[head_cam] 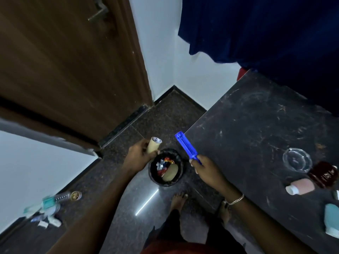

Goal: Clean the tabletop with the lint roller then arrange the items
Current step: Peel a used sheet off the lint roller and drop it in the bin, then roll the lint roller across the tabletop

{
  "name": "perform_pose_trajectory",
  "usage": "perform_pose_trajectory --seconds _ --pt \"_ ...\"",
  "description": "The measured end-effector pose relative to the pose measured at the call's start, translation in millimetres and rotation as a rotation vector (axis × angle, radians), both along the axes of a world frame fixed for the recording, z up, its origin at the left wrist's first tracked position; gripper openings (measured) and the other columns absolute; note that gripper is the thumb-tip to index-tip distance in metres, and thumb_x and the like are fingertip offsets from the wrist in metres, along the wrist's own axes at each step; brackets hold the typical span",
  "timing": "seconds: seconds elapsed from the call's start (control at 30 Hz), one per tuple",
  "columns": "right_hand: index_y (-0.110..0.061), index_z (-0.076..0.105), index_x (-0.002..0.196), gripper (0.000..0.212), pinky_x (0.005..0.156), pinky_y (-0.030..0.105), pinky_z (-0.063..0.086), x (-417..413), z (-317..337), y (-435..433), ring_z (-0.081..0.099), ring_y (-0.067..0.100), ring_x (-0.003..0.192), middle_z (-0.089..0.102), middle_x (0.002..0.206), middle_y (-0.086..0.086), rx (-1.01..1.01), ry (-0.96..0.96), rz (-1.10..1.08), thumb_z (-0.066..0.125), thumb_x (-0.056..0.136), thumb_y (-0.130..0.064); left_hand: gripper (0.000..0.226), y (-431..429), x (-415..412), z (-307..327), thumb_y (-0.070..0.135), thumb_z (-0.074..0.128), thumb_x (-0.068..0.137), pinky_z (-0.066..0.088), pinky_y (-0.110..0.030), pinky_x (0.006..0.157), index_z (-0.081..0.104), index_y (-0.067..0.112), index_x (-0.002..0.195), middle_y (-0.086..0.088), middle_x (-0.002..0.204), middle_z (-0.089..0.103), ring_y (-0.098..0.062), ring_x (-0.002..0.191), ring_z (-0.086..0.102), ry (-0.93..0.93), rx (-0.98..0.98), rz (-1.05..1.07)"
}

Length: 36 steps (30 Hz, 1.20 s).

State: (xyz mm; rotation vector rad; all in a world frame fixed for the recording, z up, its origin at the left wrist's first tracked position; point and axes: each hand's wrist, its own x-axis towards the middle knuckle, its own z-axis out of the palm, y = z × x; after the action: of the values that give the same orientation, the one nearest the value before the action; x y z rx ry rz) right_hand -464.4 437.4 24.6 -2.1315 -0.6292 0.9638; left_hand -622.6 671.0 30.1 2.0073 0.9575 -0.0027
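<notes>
- A beige cardboard roll (pixel 153 145) is grasped by the left hand (pixel 139 156) at lower centre of the frame; the fingers are curled round its lower part, and the printed end points up and to the right.
- The roll is held just beside and slightly above the rim of a small black bin (pixel 166 167) standing on the dark speckled floor (pixel 128 198).
- Inside the bin, crumpled red and silver wrappers and a tan rounded piece are seen.
- The blue lint roller handle (pixel 186 146) is clenched at its lower end by the right hand (pixel 205 170); the bare frame sticks up and to the left, its tip lying against the corner of the surface in the picture.
- A chain bracelet (pixel 236 198) is worn on the right wrist.
- The dark, scuffed surface (pixel 247 129) fills the right of the frame.
- At its lower right, a clear glass dish (pixel 297 160), a dark red item (pixel 323 174), a pink bottle with a white cap (pixel 300 186) and a teal item (pixel 332 219) are grouped near one another.
- Bare feet are seen on the floor below the bin.
- A brown door (pixel 64 70) occupies the upper left; dark blue cloth (pixel 266 28) hangs at upper right.
- Blurred clutter lies at lower left along the wall.
</notes>
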Motion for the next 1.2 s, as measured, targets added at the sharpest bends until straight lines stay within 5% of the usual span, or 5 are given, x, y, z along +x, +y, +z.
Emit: perform_pose_trajectory --seconds 0.33,0.73,0.87,0.97,1.2 --pt "-0.018 0.06 0.089 0.011 0.068 0.04 0.046 -18 -105 43 0.054 0.02 0.067 0.057 0.071 0.004 -0.074 0.153 -0.114 0.052 0.098 -0.016 0.05 -2 -16 -119 0.044 0.084 0.083 0.06 -0.044 0.088 0.069 0.021 0.126 -0.005 0.11 0.077 -0.024 0.099 0.072 0.147 -0.13 0.088" --pt "-0.001 0.064 0.108 0.021 0.078 0.041 0.047 -12 -231 69 0.051 0.019 0.081 0.053 0.084 0.009 -0.194 0.127 -0.074 0.055 0.096 -0.016 0.073 0 2 -244 0.047 0.079 0.086 0.054 -0.042 0.097 0.053 0.016 0.146 -0.015 0.138 0.064 -0.035 0.122 0.064 0.316 -0.126 0.045" --pt "-0.003 0.064 0.11 0.021 0.078 0.044 0.049 -16 -231 76 0.051 0.019 0.079 0.054 0.082 0.008 -0.192 0.117 -0.024 0.055 0.096 -0.016 0.094 13 -4 -243 0.058 0.07 0.09 0.049 -0.051 0.106 0.027 0.013 0.161 -0.019 0.159 0.039 -0.042 0.136 0.051 0.374 -0.086 0.082" --pt "-0.003 0.063 0.112 0.023 0.079 0.048 0.051 -28 -163 73 0.05 0.019 0.078 0.052 0.082 0.007 -0.168 0.092 -0.051 0.056 0.095 -0.018 0.09 16 -18 -170 0.063 0.064 0.092 0.051 -0.053 0.104 0.03 0.014 0.16 -0.016 0.158 0.041 -0.04 0.135 0.052 0.34 -0.009 0.017" --pt "-0.007 0.063 0.109 0.016 0.069 0.033 0.045 -43 -151 59 0.053 0.015 0.065 0.055 0.07 -0.004 -0.064 0.106 -0.052 0.056 0.095 -0.012 0.088 3 -44 -143 0.071 0.049 0.095 0.038 -0.053 0.12 0.027 0.019 0.163 -0.009 0.169 0.028 -0.03 0.155 0.03 0.298 0.237 -0.18"
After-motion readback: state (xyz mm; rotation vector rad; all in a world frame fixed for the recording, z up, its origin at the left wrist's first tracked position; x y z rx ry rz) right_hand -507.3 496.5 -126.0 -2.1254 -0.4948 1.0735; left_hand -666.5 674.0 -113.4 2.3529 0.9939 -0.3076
